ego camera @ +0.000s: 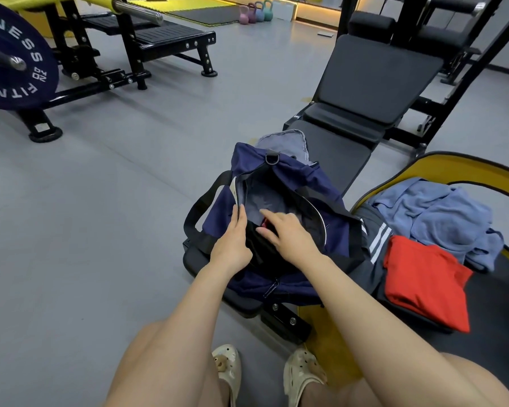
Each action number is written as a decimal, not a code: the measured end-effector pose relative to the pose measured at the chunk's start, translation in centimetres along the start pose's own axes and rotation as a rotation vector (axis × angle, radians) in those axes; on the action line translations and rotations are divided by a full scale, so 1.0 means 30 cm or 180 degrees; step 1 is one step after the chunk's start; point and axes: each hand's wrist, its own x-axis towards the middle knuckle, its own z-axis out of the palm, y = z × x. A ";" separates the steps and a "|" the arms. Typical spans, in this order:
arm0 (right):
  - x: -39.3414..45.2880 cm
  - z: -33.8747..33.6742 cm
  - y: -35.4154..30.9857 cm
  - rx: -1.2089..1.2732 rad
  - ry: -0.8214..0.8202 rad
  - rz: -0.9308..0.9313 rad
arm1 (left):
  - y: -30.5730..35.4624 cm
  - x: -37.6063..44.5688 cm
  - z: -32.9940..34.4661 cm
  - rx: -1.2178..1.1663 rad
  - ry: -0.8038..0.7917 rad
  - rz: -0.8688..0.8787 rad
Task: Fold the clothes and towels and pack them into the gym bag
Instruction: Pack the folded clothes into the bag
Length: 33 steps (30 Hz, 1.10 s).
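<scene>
navy gym bag (pixel 276 183) hides its dark contents; left hand (pixel 232 239) grips the rim, right hand (pixel 288 233) lies flat inside.

This is a gym, a weights room by the look of it; a big navy weight plate (pixel 11 58) lettered "FITNESS" is sitting on a yellow-framed plate-loaded machine (pixel 80 45) at the left, its steel bar (pixel 138 10) sticking out over black step platforms (pixel 171 36); an adjustable black padded bench (pixel 362 92) is lying across the middle, with a black rack (pixel 465 54) rising behind it; four pastel kettlebells (pixel 256 11) are standing in a row at the far wall, beside yellow and dark floor mats (pixel 200 10); grey rubbery flooring (pixel 100 186) is running throughout, and a yellow-edged mat (pixel 453 168) is showing at the right.
</scene>
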 end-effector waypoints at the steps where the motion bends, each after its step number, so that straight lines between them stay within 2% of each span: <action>1: -0.007 0.001 0.018 0.0210 0.0194 0.0105 | -0.004 0.001 0.000 -0.0018 -0.0012 -0.0005; 4: -0.032 -0.004 0.099 0.0172 0.0206 0.0475 | -0.014 0.008 0.002 -0.0118 -0.0051 -0.0008; 6: -0.061 -0.012 0.137 -0.0065 0.0296 0.0501 | -0.019 0.015 0.004 -0.0155 -0.0044 -0.0020; 8: -0.087 -0.018 0.164 -0.0529 0.0903 0.0291 | -0.019 0.019 0.005 -0.0161 -0.0047 -0.0046; 10: -0.108 -0.019 0.197 -0.0556 0.1435 0.0713 | -0.018 0.019 0.007 -0.0143 -0.0065 -0.0051; 11: -0.113 -0.026 0.209 -0.0244 0.1391 0.1118 | -0.017 0.018 0.007 -0.0129 -0.0073 -0.0057; 13: -0.113 -0.031 0.227 0.0445 0.0871 0.1871 | -0.014 0.014 0.009 -0.0118 -0.0073 -0.0079; 14: -0.112 -0.035 0.229 0.0690 0.0717 0.2035 | -0.012 0.012 0.008 -0.0118 -0.0075 -0.0083; 16: -0.110 -0.050 0.226 0.0812 0.0831 0.1991 | -0.008 0.010 0.005 -0.0128 -0.0066 -0.0092; 20: -0.109 -0.130 0.195 0.0541 0.1123 0.1583 | -0.008 0.005 -0.010 -0.0192 0.0031 -0.0090; 27: -0.102 -0.349 0.097 -0.0343 0.1680 0.0877 | 0.017 -0.006 -0.038 -0.0488 0.0495 -0.0031; 29: -0.097 -0.337 0.102 -0.0612 0.1534 0.0942 | 0.014 -0.008 -0.043 -0.0487 0.0517 -0.0071; 33: -0.105 -0.218 0.152 -0.1073 0.0932 0.1038 | 0.010 -0.019 -0.031 -0.0169 0.0205 0.0032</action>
